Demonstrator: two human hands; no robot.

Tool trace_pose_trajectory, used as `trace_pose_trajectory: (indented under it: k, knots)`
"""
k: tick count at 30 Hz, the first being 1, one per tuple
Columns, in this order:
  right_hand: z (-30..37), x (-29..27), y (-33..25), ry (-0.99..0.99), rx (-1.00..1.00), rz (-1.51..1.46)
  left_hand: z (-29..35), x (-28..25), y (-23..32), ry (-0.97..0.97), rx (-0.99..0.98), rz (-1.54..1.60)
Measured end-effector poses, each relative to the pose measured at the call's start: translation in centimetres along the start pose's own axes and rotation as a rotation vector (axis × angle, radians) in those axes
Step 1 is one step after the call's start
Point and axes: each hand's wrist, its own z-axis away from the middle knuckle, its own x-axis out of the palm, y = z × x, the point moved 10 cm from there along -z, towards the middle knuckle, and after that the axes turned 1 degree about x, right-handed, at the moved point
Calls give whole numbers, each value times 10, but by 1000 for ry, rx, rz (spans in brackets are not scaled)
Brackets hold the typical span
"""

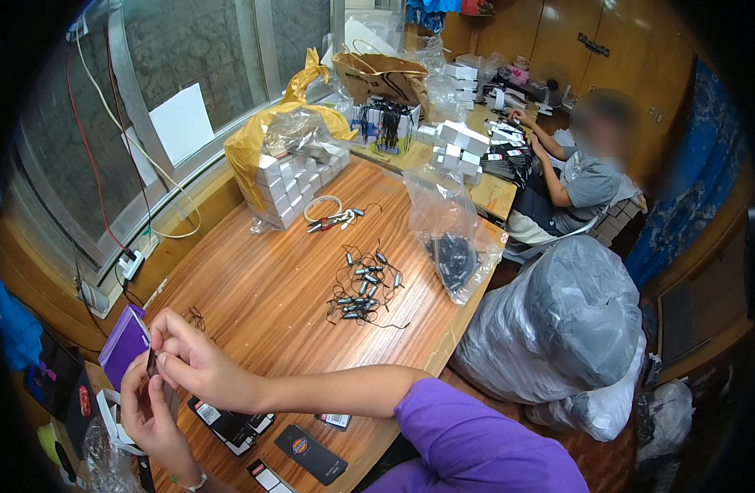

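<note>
Both my hands meet at the lower left, over the table's near left corner. My left hand (153, 415) pinches a small dark flat piece (152, 362), seen almost edge-on, so its kind is unclear. Pressed close from above, the closed fingers of my right hand (193, 366) grip the same piece. Just behind them stands a purple folder-like panel (119, 349). Below my right forearm lie black tags with white labels (230, 423) and a black hang tag card (310, 454). A tangle of short black cords with silvery-dark barrel pieces (365, 283) rests mid-table.
A yellow bag of small white boxes (291, 181) stands at the far edge, near a loop with small tools (335, 215). A clear bag of dark parts (453, 255) overhangs the right edge. Large grey sacks (558, 320) fill the floor there. Another person (595, 172) works at the far table.
</note>
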Motion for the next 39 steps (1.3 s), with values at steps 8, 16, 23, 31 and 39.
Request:
trace_pose_trajectory:
  k: [8,16,23,31,39]
  knots:
    - [2,7,-9,-26,-44,194,3,-8,-15,31,-74,198]
    - [2,12,-18,-101,-106,479,6,-16,-19,104,-14,152]
    - [7,19,-32,-96,-228,500,9,-23,-14,130,35,88]
    - [7,15,-30,-46,-221,573,7,-18,-3,67,41,50]
    - [8,13,-36,-23,-292,700,7,-11,-5,81,-43,32]
